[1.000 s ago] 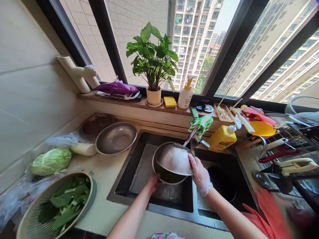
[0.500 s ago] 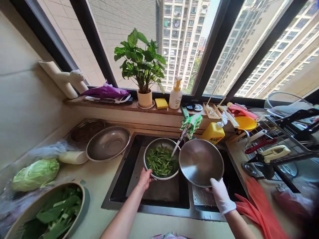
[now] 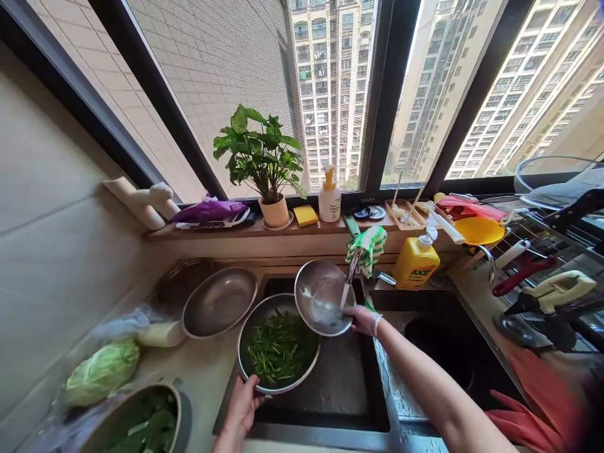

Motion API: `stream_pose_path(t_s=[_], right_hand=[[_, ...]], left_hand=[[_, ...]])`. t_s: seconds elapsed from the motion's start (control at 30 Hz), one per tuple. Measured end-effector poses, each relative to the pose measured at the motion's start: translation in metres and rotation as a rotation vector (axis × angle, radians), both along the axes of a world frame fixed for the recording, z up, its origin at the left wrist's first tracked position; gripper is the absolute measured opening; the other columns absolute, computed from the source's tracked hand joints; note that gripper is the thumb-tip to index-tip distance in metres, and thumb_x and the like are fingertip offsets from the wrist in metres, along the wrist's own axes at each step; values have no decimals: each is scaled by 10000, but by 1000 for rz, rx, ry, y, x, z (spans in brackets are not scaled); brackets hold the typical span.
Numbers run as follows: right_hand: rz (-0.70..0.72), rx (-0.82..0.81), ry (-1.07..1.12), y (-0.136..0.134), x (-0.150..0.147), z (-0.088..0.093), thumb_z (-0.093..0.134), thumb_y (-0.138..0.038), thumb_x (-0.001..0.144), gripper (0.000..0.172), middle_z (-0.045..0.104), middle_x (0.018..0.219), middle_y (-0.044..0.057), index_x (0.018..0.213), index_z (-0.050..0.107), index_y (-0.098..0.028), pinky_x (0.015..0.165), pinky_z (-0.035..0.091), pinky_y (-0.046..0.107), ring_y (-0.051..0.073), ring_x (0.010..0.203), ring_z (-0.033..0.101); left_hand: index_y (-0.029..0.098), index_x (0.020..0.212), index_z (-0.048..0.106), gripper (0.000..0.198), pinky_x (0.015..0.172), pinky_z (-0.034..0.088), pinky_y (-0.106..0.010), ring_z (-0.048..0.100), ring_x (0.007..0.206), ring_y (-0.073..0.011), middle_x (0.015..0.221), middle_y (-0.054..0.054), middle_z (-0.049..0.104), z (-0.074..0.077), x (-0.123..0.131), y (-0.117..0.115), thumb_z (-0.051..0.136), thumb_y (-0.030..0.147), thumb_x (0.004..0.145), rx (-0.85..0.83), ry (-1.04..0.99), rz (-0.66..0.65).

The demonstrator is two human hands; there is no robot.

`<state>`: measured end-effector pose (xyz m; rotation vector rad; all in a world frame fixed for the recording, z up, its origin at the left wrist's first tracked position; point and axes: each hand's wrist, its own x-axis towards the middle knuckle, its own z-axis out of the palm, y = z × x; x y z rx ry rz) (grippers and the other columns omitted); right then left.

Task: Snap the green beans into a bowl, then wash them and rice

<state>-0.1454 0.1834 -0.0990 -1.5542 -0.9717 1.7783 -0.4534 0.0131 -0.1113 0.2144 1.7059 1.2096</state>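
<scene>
My left hand (image 3: 244, 402) grips the lower left rim of a metal bowl (image 3: 240, 350). Cut green vegetable pieces (image 3: 278, 349) lie in it, over the left part of the sink. In a thin clear glove, my right hand (image 3: 364, 319) holds the right edge of a smaller metal bowl (image 3: 307, 280). That bowl is tilted under the tap (image 3: 353, 263), and running water falls into it. Its left side overlaps the upper right rim of the vegetable bowl; I cannot tell whether they touch. A green-striped cloth (image 3: 370, 244) hangs over the tap.
On the left counter are an empty metal basin (image 3: 219, 302), a cabbage (image 3: 102, 372) and a pot of leafy greens (image 3: 177, 418). A yellow soap bottle (image 3: 415, 264) stands behind the right basin. Red rubber gloves (image 3: 528, 402) and a dish rack (image 3: 580, 296) are at the right.
My right hand has brought the smaller bowl left, under the running water. My left hand has drawn the vegetable bowl left and nearer, out from under the tap. The view has shifted.
</scene>
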Motion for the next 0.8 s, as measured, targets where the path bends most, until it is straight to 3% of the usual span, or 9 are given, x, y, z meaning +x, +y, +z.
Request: stream_pose_path(t_s=[0.1, 0.2, 0.33, 0.43, 0.57, 0.8], right_hand=[[100, -54, 12, 10, 19, 8, 594, -238, 690, 110, 542, 491, -23, 717, 539, -147, 329, 349, 166, 80, 367, 459], [141, 11, -108, 6, 32, 21, 551, -182, 688, 78, 536, 478, -36, 759, 534, -155, 343, 370, 175, 86, 364, 475], [114, 103, -225, -9, 30, 29, 503, -114, 641, 248, 466, 410, -79, 881, 517, -175, 350, 368, 182, 94, 340, 460], [12, 70, -130, -19, 20, 21, 497, -109, 618, 294, 457, 417, -83, 903, 517, -180, 359, 371, 184, 93, 347, 451], [-148, -38, 35, -27, -5, -1, 502, -149, 645, 214, 495, 506, -68, 854, 486, -192, 405, 419, 189, 86, 409, 479], [-128, -82, 98, -26, -45, -17, 518, -196, 691, 174, 579, 641, -24, 856, 466, -187, 520, 498, 217, 96, 533, 568]], left_hand=[[216, 878, 449, 222, 447, 460, -203, 547, 462, -88, 627, 44, 557, -1, 7, -1, 487, 76, 711, -17, -4, 1], [214, 907, 449, 274, 439, 450, -198, 542, 459, -86, 631, 41, 556, -2, 28, 8, 483, 55, 688, -34, -15, -43], [200, 911, 449, 290, 422, 434, -198, 523, 428, -85, 607, 44, 542, -6, 64, 23, 485, 51, 664, -57, -62, -135], [198, 912, 439, 282, 408, 428, -196, 514, 415, -88, 587, 49, 521, -8, 84, 28, 476, 63, 667, -76, -92, -188], [200, 925, 425, 274, 415, 454, -211, 516, 428, -92, 576, 54, 486, -9, 90, 28, 453, 71, 685, -78, -120, -202], [223, 1003, 414, 348, 435, 469, -219, 551, 478, -99, 643, 42, 508, -17, 75, 22, 470, 80, 690, -35, -76, -150]])
